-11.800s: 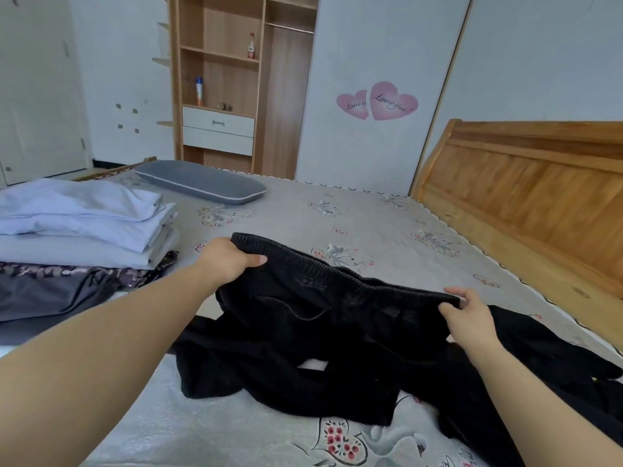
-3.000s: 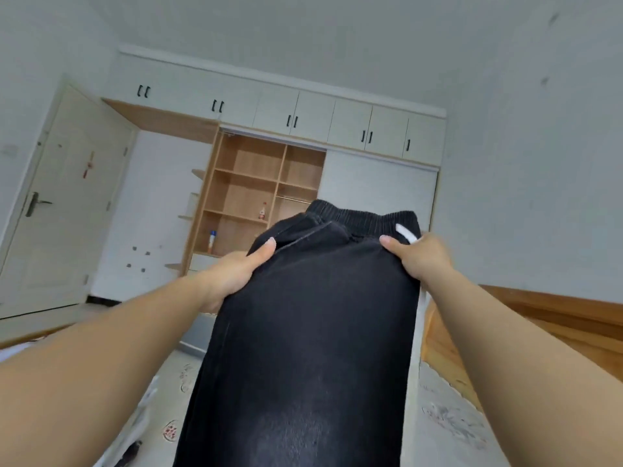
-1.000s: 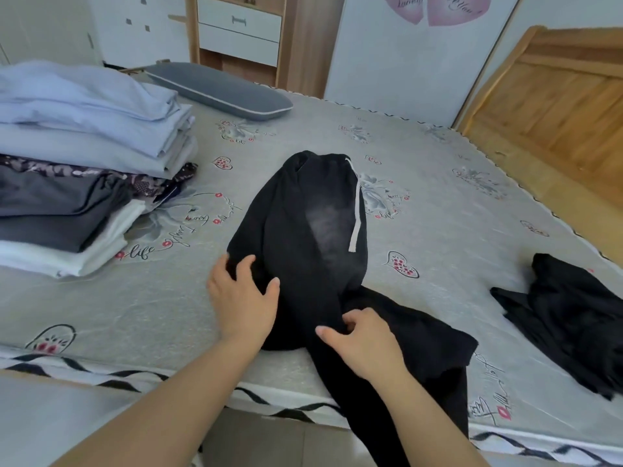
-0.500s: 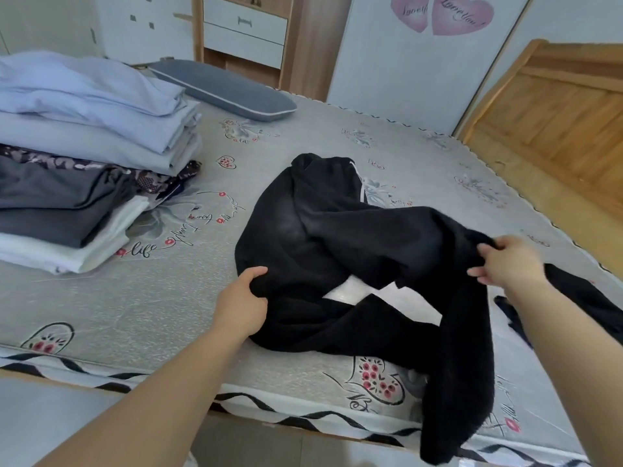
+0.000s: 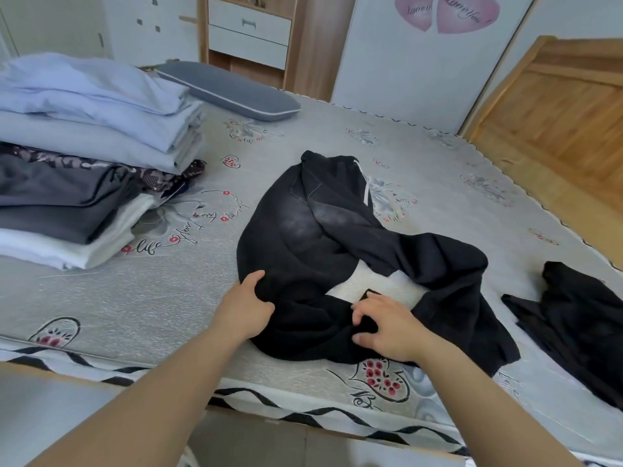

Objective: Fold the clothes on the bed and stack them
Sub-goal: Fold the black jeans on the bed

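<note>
A person's left hand and right hand both clutch rumpled black trousers lying mid-mattress on the patterned grey bed, beside a stack of folded clothes.

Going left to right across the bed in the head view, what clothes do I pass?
Stack of folded clothes → black trousers, gripped by the left hand and right hand → second black garment, unfolded near the right edge.
</note>
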